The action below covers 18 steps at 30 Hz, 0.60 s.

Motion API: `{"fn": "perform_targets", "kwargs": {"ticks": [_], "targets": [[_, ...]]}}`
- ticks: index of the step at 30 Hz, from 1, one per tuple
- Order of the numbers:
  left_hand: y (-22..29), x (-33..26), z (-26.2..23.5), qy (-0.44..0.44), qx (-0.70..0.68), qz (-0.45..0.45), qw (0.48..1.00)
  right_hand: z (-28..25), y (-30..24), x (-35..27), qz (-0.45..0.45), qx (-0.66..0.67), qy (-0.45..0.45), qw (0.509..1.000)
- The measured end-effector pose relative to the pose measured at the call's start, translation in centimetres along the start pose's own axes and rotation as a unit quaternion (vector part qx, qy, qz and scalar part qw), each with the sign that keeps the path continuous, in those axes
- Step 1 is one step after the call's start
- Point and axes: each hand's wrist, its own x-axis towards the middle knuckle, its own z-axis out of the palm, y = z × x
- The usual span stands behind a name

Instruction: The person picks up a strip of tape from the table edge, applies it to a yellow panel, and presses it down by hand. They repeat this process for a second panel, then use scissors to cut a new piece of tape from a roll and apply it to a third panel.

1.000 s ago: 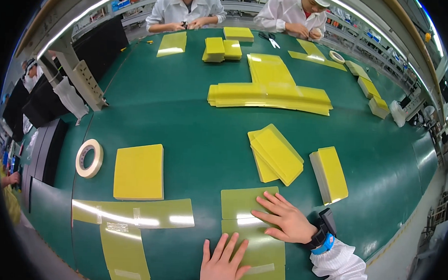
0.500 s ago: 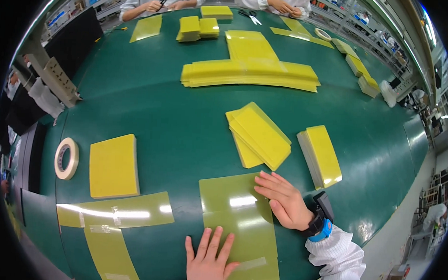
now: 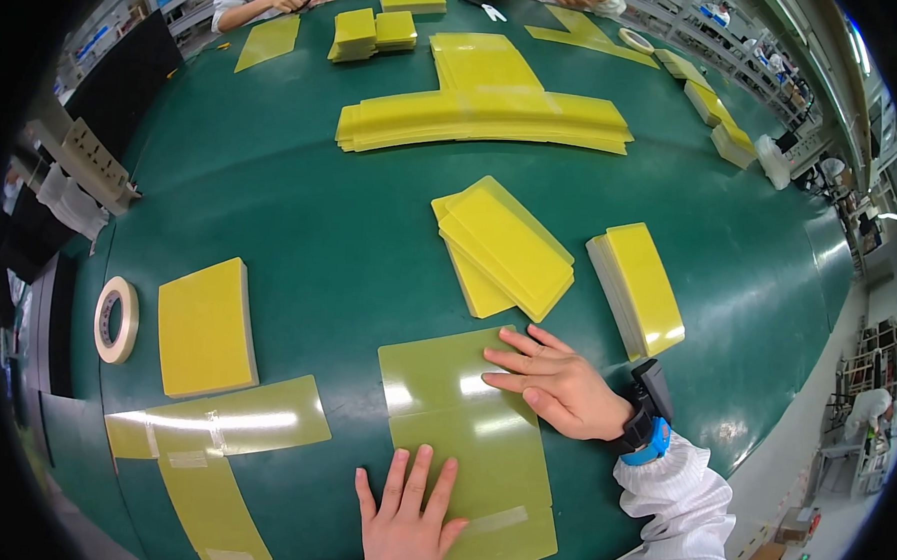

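Observation:
Thin translucent yellow sheets lie edge to edge in front of me: an upper sheet (image 3: pixel 427 369) and a longer lower sheet (image 3: pixel 506 458), which has a strip of clear tape (image 3: pixel 498 520) across its near part. My right hand (image 3: pixel 576 391) rests its spread fingers on the upper sheet's right side, close to the seam. Flat at the left edge of the lower sheet is my left hand (image 3: pixel 405 518), fingers apart and pointing away from me. Neither hand holds anything. To the left, a T-shaped piece of taped yellow sheets (image 3: pixel 272 417) lies flat.
A tape roll (image 3: pixel 116 320) and a square yellow stack (image 3: pixel 204 327) are at left. Beyond my hands lie fanned sheets (image 3: pixel 505 247) and a narrow stack (image 3: pixel 636 288). Farther off are piled T-shaped pieces (image 3: pixel 486 116). Two co-workers sit across the green table (image 3: pixel 302 204).
My right fingers have spread farther apart on the upper sheet and bent slightly. My left hand stays flat on the lower sheet. The whole view has shifted a little.

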Motion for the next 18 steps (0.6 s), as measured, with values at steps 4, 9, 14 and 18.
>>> {"fn": "perform_targets", "kwargs": {"ticks": [4,9,14,18], "targets": [[0.01,0.0,-0.01,-0.002,0.002,-0.003,1.0,0.01,-0.03,-0.03,0.003,0.001,-0.002,1.0],[0.04,-0.01,-0.09,0.003,0.004,-0.001,1.0,0.01,-0.13,0.03,0.008,-0.001,-0.002,1.0],[0.08,0.07,-0.2,-0.002,0.012,-0.001,1.0,-0.02,-0.07,0.07,0.006,-0.002,-0.003,1.0],[0.19,0.24,-0.29,-0.01,0.011,-0.004,1.0,-0.29,-0.45,0.03,-0.015,0.021,0.05,0.998]]}}
